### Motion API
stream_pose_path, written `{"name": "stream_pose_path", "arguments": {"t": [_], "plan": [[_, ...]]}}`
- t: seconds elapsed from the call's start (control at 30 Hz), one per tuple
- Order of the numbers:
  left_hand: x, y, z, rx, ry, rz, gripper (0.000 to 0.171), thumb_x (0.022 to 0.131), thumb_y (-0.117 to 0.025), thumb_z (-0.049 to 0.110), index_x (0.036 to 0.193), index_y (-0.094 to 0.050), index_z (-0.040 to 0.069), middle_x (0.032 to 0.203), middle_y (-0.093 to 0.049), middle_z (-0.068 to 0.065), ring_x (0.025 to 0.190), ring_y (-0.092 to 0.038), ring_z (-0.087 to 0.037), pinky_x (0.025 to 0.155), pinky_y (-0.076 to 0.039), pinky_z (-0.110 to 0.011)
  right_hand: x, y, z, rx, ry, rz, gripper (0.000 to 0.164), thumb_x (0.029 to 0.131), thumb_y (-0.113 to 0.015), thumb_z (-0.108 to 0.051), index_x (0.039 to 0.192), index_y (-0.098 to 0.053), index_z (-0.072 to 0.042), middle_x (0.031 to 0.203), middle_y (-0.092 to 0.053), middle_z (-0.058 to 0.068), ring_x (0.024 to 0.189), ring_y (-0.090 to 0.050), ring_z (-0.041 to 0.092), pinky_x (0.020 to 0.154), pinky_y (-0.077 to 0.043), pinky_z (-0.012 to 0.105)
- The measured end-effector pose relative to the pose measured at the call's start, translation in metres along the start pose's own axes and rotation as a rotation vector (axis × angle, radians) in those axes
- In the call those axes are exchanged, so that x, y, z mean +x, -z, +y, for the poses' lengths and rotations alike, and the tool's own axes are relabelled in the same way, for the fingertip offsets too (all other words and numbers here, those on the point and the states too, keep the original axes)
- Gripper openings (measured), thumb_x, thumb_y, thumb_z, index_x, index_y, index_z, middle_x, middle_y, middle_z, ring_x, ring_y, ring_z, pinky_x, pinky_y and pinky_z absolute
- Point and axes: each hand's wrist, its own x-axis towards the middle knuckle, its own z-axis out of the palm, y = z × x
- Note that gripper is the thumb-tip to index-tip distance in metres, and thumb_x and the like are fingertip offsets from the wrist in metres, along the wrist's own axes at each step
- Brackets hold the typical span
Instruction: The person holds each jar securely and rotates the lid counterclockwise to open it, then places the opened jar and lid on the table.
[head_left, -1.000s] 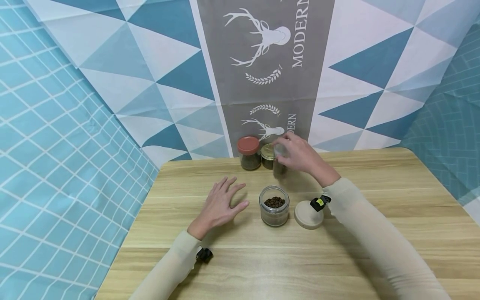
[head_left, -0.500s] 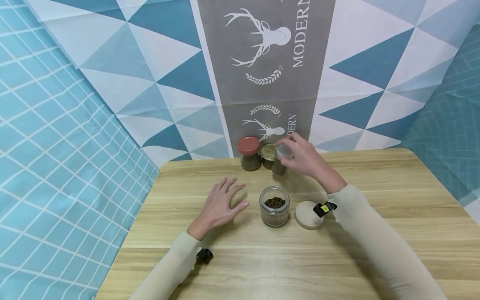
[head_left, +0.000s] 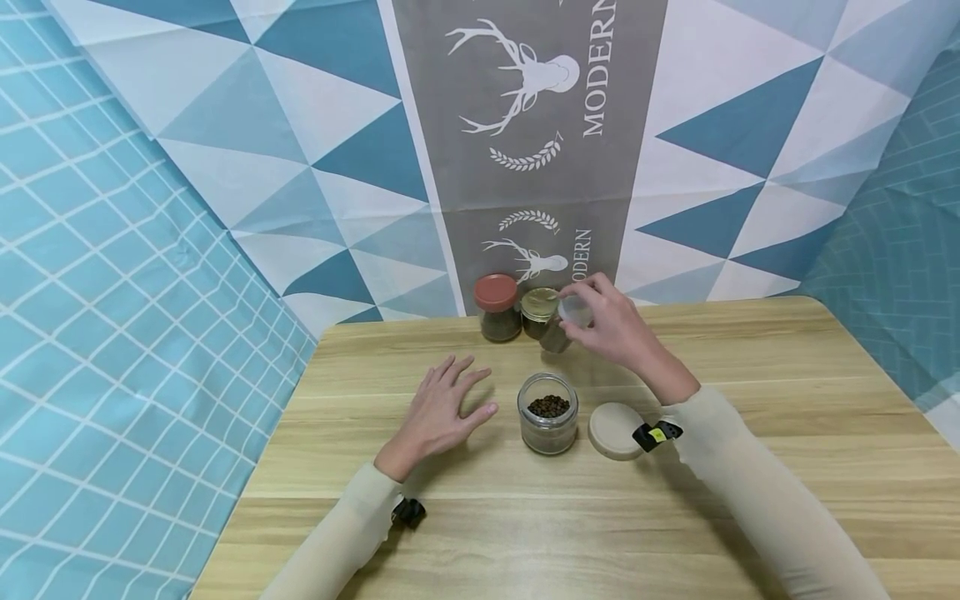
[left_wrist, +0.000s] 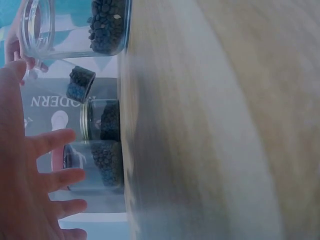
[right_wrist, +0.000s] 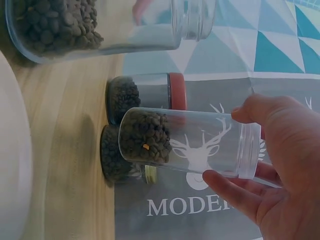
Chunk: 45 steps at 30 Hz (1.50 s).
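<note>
We are observing the right hand [head_left: 617, 325] pinching a tilted clear jar [right_wrist: 187, 142] near its top, off the table [head_left: 525, 533]. Left of this grip, a gold-lidded jar [head_left: 538, 308] and a red-lidded jar [head_left: 498, 308] are standing; nearer us, a lidless jar [head_left: 549, 435]. We are noting the left hand [head_left: 441, 410] spread wide.
</note>
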Motion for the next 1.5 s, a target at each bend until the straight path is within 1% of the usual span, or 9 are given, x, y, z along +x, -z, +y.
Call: {"name": "stream_pose_path", "arguments": {"t": [0.33,0.57,0.63,0.8,0.87,0.97,1.17,1.3,1.5], "plan": [[0.000,0.000,0.000,-0.002,0.010,0.000,0.071,0.105,-0.058,0.065,0.162,-0.062,0.022,0.179,-0.046,-0.019,0.170,-0.034,-0.053,0.134,-0.026,-0.081,-0.015,0.000,0.000,0.067,-0.048,0.061,0.040,0.098,-0.082,-0.010,0.137,-0.072,-0.005,0.131,-0.061,0.023,0.094,-0.075,0.038,0.079,-0.071,0.047],[0.000,0.001,0.001,-0.009,0.008,0.000,0.071,0.105,-0.060,0.064,0.162,-0.062,0.022,0.179,-0.046,-0.019,0.170,-0.034,-0.053,0.135,-0.025,-0.081,-0.021,0.002,-0.005,0.076,-0.035,0.153,0.042,0.095,-0.084,-0.009,0.136,-0.073,-0.005,0.128,-0.063,0.022,0.089,-0.068,0.032,0.073,-0.061,0.029],[-0.001,0.001,0.001,-0.007,0.008,-0.001,0.071,0.105,-0.060,0.064,0.162,-0.062,0.022,0.179,-0.046,-0.019,0.169,-0.034,-0.053,0.134,-0.026,-0.081,-0.022,0.003,-0.008,0.094,-0.035,0.165,0.042,0.095,-0.084,-0.009,0.135,-0.073,-0.004,0.128,-0.063,0.022,0.094,-0.069,0.033,0.074,-0.064,0.029],[0.000,0.000,0.001,-0.010,0.007,0.000,0.071,0.105,-0.060,0.064,0.162,-0.062,0.021,0.179,-0.046,-0.019,0.169,-0.035,-0.053,0.135,-0.026,-0.081,-0.027,0.006,-0.014,0.144,-0.052,0.169,0.042,0.095,-0.084,-0.009,0.135,-0.073,-0.004,0.129,-0.062,0.022,0.106,-0.068,0.036,0.077,-0.071,0.044],[0.000,0.001,0.001,-0.009,0.007,-0.001,0.071,0.105,-0.059,0.065,0.162,-0.062,0.022,0.179,-0.046,-0.018,0.169,-0.035,-0.052,0.135,-0.026,-0.080,-0.030,0.007,-0.017,0.153,-0.054,0.167,0.042,0.095,-0.085,-0.008,0.135,-0.073,-0.003,0.129,-0.062,0.021,0.108,-0.068,0.036,0.078,-0.071,0.045],[0.001,0.001,0.002,-0.006,0.008,-0.003,0.071,0.105,-0.059,0.064,0.163,-0.061,0.023,0.179,-0.045,-0.018,0.170,-0.034,-0.052,0.135,-0.026,-0.080,-0.034,0.007,-0.019,0.158,-0.037,0.174,0.042,0.094,-0.085,-0.008,0.134,-0.073,-0.002,0.129,-0.062,0.021,0.110,-0.068,0.035,0.077,-0.072,0.045],[0.000,0.000,0.001,-0.007,0.004,0.000,0.072,0.104,-0.059,0.066,0.162,-0.061,0.022,0.179,-0.046,-0.019,0.169,-0.034,-0.053,0.135,-0.026,-0.081,-0.042,0.008,-0.023,0.180,-0.022,0.194,0.042,0.093,-0.087,-0.006,0.132,-0.072,-0.001,0.128,-0.062,0.022,0.110,-0.068,0.034,0.075,-0.071,0.034],[0.000,0.000,0.001,-0.007,0.002,-0.001,0.071,0.105,-0.059,0.065,0.162,-0.062,0.022,0.179,-0.046,-0.019,0.169,-0.035,-0.053,0.134,-0.027,-0.081,-0.048,0.009,-0.030,0.214,-0.024,0.196,0.043,0.092,-0.087,-0.004,0.132,-0.072,-0.001,0.127,-0.062,0.021,0.111,-0.068,0.034,0.076,-0.072,0.039],[0.000,0.000,0.002,-0.006,0.012,-0.011,0.070,0.105,-0.059,0.064,0.162,-0.062,0.023,0.180,-0.045,-0.017,0.170,-0.034,-0.052,0.135,-0.026,-0.080,-0.059,0.009,-0.041,0.271,0.031,0.212,0.041,0.090,-0.087,0.002,0.129,-0.074,-0.001,0.125,-0.063,0.019,0.112,-0.068,0.032,0.076,-0.072,0.041]]}}
